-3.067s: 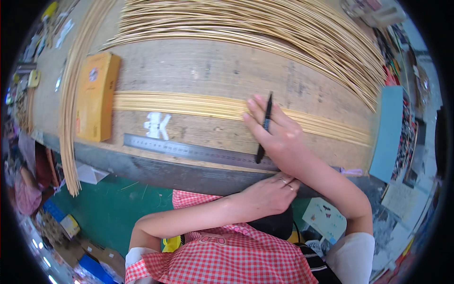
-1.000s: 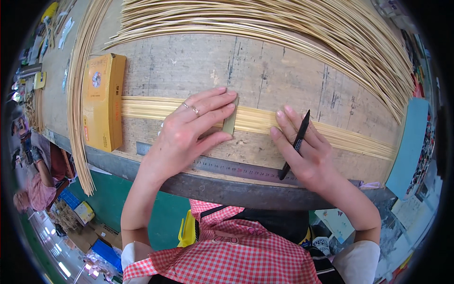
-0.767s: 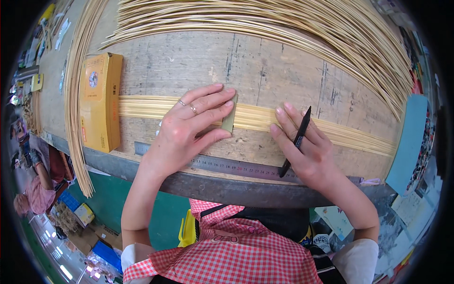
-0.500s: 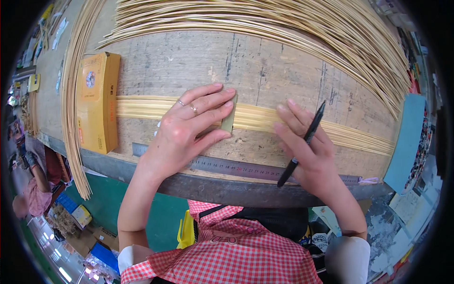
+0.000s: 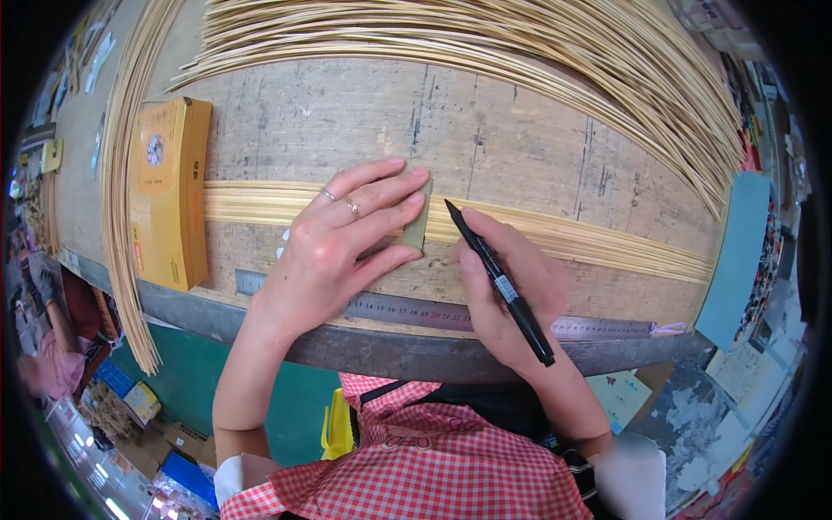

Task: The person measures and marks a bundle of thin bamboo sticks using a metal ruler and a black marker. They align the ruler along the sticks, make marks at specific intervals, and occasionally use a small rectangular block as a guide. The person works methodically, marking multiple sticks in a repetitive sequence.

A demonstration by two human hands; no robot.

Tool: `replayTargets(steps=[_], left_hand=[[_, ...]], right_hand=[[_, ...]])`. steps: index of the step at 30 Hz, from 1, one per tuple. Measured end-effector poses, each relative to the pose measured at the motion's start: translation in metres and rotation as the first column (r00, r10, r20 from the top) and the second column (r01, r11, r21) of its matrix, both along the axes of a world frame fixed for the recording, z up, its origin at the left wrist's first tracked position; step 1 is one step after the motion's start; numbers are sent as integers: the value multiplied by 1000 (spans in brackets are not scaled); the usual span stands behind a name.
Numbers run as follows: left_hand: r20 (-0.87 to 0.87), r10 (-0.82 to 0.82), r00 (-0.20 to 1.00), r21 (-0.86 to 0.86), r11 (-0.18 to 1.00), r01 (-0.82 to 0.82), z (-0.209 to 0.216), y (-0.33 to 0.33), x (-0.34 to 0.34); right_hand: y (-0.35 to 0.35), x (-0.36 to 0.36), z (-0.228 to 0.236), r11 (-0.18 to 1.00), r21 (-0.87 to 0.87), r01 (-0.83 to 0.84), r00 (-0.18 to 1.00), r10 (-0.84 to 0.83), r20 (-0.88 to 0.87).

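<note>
A flat row of thin pale wooden sticks (image 5: 598, 238) runs across the worn table. My left hand (image 5: 325, 238) lies over its middle, fingers together and thumb lower down, holding a narrow olive-green strip (image 5: 418, 227) crosswise on the sticks. In my right hand (image 5: 533, 282) is a slim black marker pen (image 5: 518, 305), gripped between thumb and fingers. Its dark tip points up and left, close to the row's upper edge just right of the strip; whether it touches a stick I cannot tell. Part of the row is hidden beneath both hands.
A yellow box (image 5: 165, 199) stands at the sticks' left end, and a teal board (image 5: 737, 260) at their right end. A steel ruler (image 5: 598, 329) lies along the dark table edge (image 5: 381, 357). Long sticks are heaped at the back (image 5: 485, 39), with another bundle (image 5: 120, 199) at left.
My right hand has moved left toward the strip, and the pen has swung round so its tip is over the sticks. My left hand keeps its place on the strip.
</note>
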State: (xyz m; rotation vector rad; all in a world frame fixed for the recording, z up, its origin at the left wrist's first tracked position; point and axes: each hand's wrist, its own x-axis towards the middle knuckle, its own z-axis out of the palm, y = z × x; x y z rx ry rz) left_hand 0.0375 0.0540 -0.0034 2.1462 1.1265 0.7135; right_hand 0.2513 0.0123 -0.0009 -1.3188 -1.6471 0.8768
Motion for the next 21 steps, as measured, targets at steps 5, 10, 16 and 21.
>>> replayTargets(steps=[5, 10, 16, 21], left_hand=[[8, 1, 1000, -2, 1000, -1, 1, 0, -1], [10, -4, 1000, 0, 1000, 4, 0, 0, -2], [8, 2, 1000, 0, 1000, -2, 0, 0, -1], [10, 7, 1000, -7, 1000, -7, 1, 0, -1]], right_hand=[[5, -6, -10, 996, 87, -18, 998, 12, 63], [5, -8, -13, 994, 111, -17, 996, 7, 86], [7, -9, -12, 993, 115, -33, 992, 19, 121], [3, -8, -5, 985, 149, -90, 983, 63, 175]])
